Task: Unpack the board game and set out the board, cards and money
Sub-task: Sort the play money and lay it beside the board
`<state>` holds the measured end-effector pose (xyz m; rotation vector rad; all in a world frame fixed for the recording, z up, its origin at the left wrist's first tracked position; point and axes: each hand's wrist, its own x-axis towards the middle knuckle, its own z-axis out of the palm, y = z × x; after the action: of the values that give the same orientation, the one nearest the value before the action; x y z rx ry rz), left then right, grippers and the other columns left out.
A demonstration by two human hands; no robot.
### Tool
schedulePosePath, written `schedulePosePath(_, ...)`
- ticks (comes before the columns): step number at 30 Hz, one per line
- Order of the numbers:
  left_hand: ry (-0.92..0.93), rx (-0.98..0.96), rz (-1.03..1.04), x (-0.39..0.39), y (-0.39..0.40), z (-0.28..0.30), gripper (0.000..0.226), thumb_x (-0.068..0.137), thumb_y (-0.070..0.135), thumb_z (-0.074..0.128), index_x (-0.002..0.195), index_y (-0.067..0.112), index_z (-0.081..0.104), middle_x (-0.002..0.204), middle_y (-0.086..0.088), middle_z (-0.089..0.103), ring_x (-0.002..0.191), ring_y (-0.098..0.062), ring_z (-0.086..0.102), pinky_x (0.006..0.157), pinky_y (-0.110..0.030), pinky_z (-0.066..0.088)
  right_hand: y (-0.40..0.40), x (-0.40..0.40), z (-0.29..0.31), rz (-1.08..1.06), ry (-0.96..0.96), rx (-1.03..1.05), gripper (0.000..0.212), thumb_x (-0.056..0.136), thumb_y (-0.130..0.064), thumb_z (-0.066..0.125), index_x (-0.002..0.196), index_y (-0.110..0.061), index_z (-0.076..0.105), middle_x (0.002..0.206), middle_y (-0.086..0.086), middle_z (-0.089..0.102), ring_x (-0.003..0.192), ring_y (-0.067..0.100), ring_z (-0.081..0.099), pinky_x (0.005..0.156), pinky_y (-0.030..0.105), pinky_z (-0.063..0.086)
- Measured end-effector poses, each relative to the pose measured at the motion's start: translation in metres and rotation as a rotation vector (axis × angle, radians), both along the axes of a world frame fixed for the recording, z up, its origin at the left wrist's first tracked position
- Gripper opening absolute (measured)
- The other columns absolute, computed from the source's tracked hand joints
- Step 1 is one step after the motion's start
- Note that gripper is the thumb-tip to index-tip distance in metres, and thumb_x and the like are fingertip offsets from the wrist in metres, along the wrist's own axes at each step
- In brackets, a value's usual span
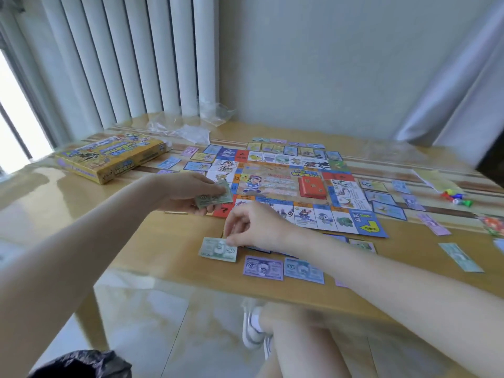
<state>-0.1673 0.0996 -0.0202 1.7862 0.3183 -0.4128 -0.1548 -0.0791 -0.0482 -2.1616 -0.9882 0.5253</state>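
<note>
Head view, lower centre of the frame: a purple banknote [263, 267] and a blue banknote [303, 270] lie flat side by side near the front edge of the desk [152, 241]. Just left of them lies a green banknote [218, 249]; the right hand [253, 227] pinches its right end between curled fingertips. Above and to the left, the left hand [188, 193] grips a small stack of green banknotes [214, 197], fingers curled round it, at the lower left corner of the board [297, 186]. The board lies open and flat at frame centre, with a red card deck [312, 188] on it. Property cards [381, 196] are laid in rows around the board's edges. Coloured tokens [456, 197] sit at right. The yellow game box [109, 156] rests at upper left, with clear plastic wrapping [191, 132] beyond it.
</note>
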Motion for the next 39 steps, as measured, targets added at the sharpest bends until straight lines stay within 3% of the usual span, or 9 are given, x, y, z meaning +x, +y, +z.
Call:
schedulePosePath(4,0.011,0.091,-0.022,-0.006,0.001,-0.003,0.026,0.096,0.026,0.050,0.097,0.003,0.062,0.071,-0.008,0.057,0.054,-0.012,0.052,0.047,-0.017,0.046,0.003,-0.005,-0.005,0.055,-0.218,-0.085,0.009,0.077,-0.014,0.074,0.078,-0.010,0.066,0.066,-0.012,0.051,0.060,-0.002,0.046,0.054,0.007,0.037)
schedulePosePath(8,0.015,0.060,-0.004,-0.005,0.000,-0.001,0.024,0.097,0.022,0.048,0.105,0.002,0.059,0.075,-0.009,0.061,0.060,-0.016,0.054,0.051,-0.020,0.049,-0.008,0.006,0.007,-0.085,-0.183,0.054,0.019,0.080,-0.019,0.073,0.070,-0.017,0.057,0.071,-0.008,0.055,0.061,0.000,0.046,0.054,0.008,0.037)
schedulePosePath(10,0.015,0.009,-0.023,-0.003,-0.009,0.002,0.021,0.098,0.019,0.046,0.104,0.002,0.058,0.075,-0.009,0.063,0.058,-0.014,0.056,0.049,-0.020,0.049,-0.015,0.015,0.018,-0.196,-0.200,0.158,0.011,0.084,-0.018,0.067,0.082,-0.014,0.058,0.082,-0.004,0.058,0.068,0.004,0.050,0.064,0.015,0.040)
schedulePosePath(14,0.030,-0.044,-0.157,0.009,-0.043,0.013,0.019,0.099,0.016,0.043,0.103,0.003,0.055,0.076,-0.008,0.062,0.060,-0.013,0.053,0.048,-0.018,0.046,-0.031,0.030,0.034,-0.237,-0.147,0.124,0.028,0.094,-0.019,0.052,0.122,-0.016,0.048,0.117,0.002,0.052,0.099,0.017,0.057,0.084,0.034,0.050)
schedulePosePath(20,-0.008,-0.069,-0.244,0.046,-0.108,0.015,0.020,0.098,0.009,0.041,0.115,0.000,0.049,0.085,-0.009,0.057,0.062,-0.011,0.052,0.050,-0.015,0.046,-0.076,0.053,0.039,-0.405,-0.265,0.109,0.028,0.091,0.004,0.044,0.098,-0.017,0.061,0.098,0.000,0.048,0.063,0.015,0.056,0.071,0.038,0.053)
schedulePosePath(27,-0.022,-0.165,-0.289,0.087,-0.185,0.016,0.011,0.099,0.003,0.037,0.106,0.001,0.046,0.081,-0.010,0.056,0.056,-0.010,0.058,0.051,-0.017,0.049,-0.149,0.084,0.038,-0.533,-0.350,0.075,0.023,0.092,-0.007,0.050,0.112,-0.014,0.056,0.101,0.003,0.058,0.086,0.017,0.055,0.073,0.025,0.044)
schedulePosePath(30,-0.076,-0.217,-0.146,0.104,-0.218,0.014,0.012,0.096,0.000,0.039,0.090,0.005,0.049,0.072,-0.008,0.053,0.059,-0.013,0.053,0.063,-0.024,0.053,-0.173,0.091,0.036,-0.580,-0.345,0.124,0.028,0.087,-0.020,0.062,0.109,-0.015,0.045,0.109,0.007,0.061,0.099,0.021,0.058,0.085,0.035,0.049)
schedulePosePath(33,-0.052,-0.273,-0.135,0.116,-0.249,0.014,0.009,0.095,0.003,0.044,0.090,0.008,0.050,0.077,-0.004,0.056,0.067,-0.014,0.054,0.075,-0.030,0.052,-0.198,0.095,0.041,-0.577,-0.382,0.017,0.032,0.077,-0.027,0.073,0.097,-0.014,0.051,0.100,0.003,0.060,0.085,0.015,0.052,0.068,0.019,0.040)
schedulePosePath(39,-0.090,-0.211,-0.196,0.138,-0.302,0.014,0.024,0.093,0.003,0.041,0.074,0.013,0.049,0.053,0.003,0.058,0.052,-0.011,0.052,0.059,-0.024,0.042,-0.243,0.108,0.049,-0.527,-0.504,-0.137,0.043,0.067,-0.024,0.081,0.094,-0.006,0.054,0.095,0.001,0.055,0.088,0.018,0.046,0.069,0.029,0.031)
